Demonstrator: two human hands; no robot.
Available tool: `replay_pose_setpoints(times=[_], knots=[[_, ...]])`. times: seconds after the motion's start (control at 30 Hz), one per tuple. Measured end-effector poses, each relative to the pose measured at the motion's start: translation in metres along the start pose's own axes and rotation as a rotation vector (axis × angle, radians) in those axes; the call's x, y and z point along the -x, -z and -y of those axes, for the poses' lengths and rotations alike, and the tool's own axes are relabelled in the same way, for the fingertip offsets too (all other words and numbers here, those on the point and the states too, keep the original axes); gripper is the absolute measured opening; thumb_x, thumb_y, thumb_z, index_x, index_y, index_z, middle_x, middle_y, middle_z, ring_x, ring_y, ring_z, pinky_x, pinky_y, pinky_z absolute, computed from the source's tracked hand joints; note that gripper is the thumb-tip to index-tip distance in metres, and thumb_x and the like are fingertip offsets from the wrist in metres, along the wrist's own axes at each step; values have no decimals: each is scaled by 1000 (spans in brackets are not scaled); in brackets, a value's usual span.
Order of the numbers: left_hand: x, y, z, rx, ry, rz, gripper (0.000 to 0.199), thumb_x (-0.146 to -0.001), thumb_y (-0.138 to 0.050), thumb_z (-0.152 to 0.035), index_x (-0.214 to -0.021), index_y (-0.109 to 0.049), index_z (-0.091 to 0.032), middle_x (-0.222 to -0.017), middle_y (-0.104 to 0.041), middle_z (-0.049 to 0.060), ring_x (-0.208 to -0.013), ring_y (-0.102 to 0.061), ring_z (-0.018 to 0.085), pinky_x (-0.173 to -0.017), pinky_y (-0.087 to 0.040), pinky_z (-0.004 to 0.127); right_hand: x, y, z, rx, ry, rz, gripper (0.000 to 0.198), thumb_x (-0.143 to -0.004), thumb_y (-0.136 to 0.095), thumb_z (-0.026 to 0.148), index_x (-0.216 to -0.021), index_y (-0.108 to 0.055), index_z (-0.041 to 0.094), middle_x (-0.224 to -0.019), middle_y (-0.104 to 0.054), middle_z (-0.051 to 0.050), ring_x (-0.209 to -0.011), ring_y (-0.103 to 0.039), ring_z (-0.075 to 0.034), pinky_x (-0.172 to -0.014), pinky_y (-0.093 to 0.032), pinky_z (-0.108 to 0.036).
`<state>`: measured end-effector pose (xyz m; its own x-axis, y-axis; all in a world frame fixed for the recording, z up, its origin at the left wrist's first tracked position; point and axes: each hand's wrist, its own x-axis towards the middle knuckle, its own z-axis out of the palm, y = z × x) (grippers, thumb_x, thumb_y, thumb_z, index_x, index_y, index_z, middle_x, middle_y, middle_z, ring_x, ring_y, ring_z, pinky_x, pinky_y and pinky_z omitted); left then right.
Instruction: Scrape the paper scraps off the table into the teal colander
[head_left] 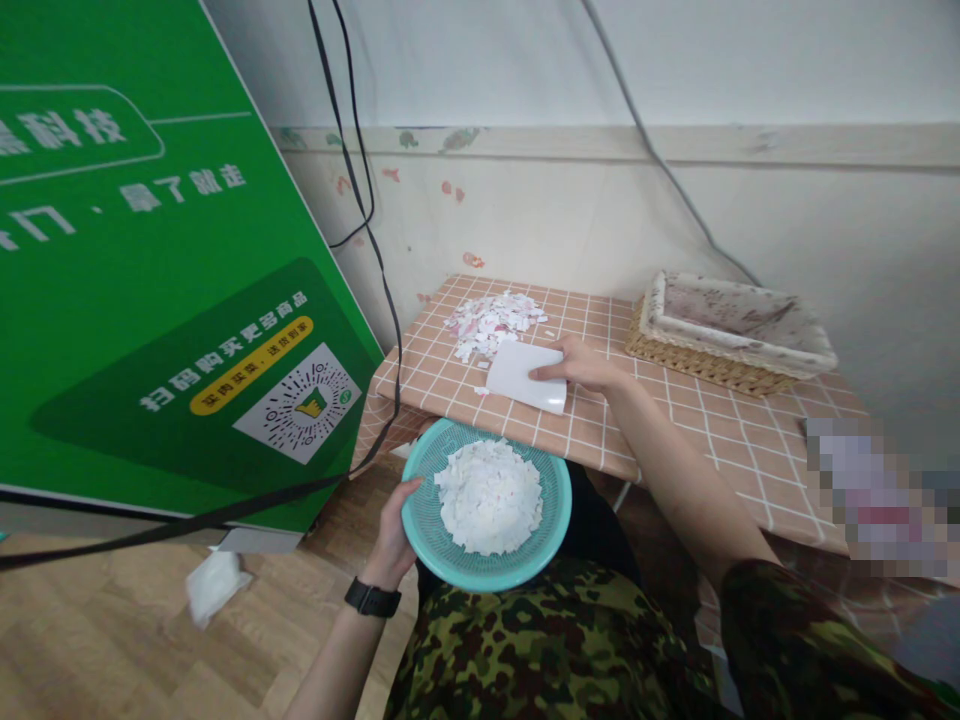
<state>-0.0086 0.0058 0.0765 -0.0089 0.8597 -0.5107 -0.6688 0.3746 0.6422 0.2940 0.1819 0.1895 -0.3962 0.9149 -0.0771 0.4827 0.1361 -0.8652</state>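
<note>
My left hand (395, 535) grips the rim of a round turquoise plastic colander (420, 530), just below the table's front edge. A heap of white paper scraps (491, 497) lies inside it. In my right hand (581, 365) is a white card (521, 375), the thumb on top and the fingers around its right edge. The card rests low over the tabletop. Beyond its far left edge lies a loose pile of torn paper pieces (495, 320), white with some pink. A few stray bits sit close to the card.
A checked brown cloth covers the table (720, 440). A lined wicker basket (712, 360) stands at the back right. On the left rises a green panel (172, 300) with a dark strap (390, 290) hanging by it. A white bag (215, 585) lies on the floor.
</note>
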Motion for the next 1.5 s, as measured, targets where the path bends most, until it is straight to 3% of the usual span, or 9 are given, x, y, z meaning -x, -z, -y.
replay_pose_setpoints(times=[0.13,0.27,0.47,0.77,1.1,1.3,1.5], knots=[[0,3,-8,-4,-26,-17,17,-72,-61,-21,-83,-69,-11,-77,-74,8,-69,-68,23,-71,-52,33,0,-1,-3,-98,-30,-33,31,-62,-73,33,-84,-68,12,-83,-70,-12,-67,-63,-22,-56,-52,-33],[0,7,-12,14,-41,-18,21,-71,-62,-21,-87,-70,-10,-79,-74,9,-74,-68,24,-74,-52,35,1,-2,-3,-91,-13,37,33,-61,-73,35,-84,-69,12,-83,-70,-11,-68,-63,-21,-59,-52,-31],[-4,12,-9,21,-39,9,21,-72,-61,-23,-86,-70,-9,-81,-74,9,-73,-68,23,-74,-52,34,3,-9,7,85,87,102,29,-66,-69,38,-80,-69,13,-79,-69,-6,-69,-62,-18,-58,-49,-28],[-2,10,-10,39,-16,-20,18,-71,-61,-20,-84,-69,-10,-76,-74,9,-65,-67,21,-68,-53,33,21,16,24,344,144,37,21,-69,-64,36,-68,-65,16,-62,-62,-2,-54,-54,-15,-45,-38,-25],[-5,15,-9,58,-13,-2,15,-73,-62,-22,-78,-70,-11,-71,-73,6,-63,-67,20,-66,-53,31,38,-24,33,435,172,-6,23,-75,-56,36,-62,-55,18,-54,-53,1,-48,-46,-11,-44,-31,-24],[-7,20,-6,41,-8,24,21,-75,-60,-25,-87,-69,-10,-82,-74,10,-73,-68,23,-75,-52,35,34,-22,36,456,155,-30,22,-75,-55,37,-63,-56,18,-54,-54,1,-48,-47,-11,-44,-31,-24],[-9,22,-4,45,-9,31,22,-74,-61,-26,-88,-68,-9,-83,-74,10,-75,-68,24,-74,-52,37,26,-21,37,446,122,-52,22,-74,-55,36,-65,-59,17,-55,-56,1,-46,-47,-11,-43,-30,-24]])
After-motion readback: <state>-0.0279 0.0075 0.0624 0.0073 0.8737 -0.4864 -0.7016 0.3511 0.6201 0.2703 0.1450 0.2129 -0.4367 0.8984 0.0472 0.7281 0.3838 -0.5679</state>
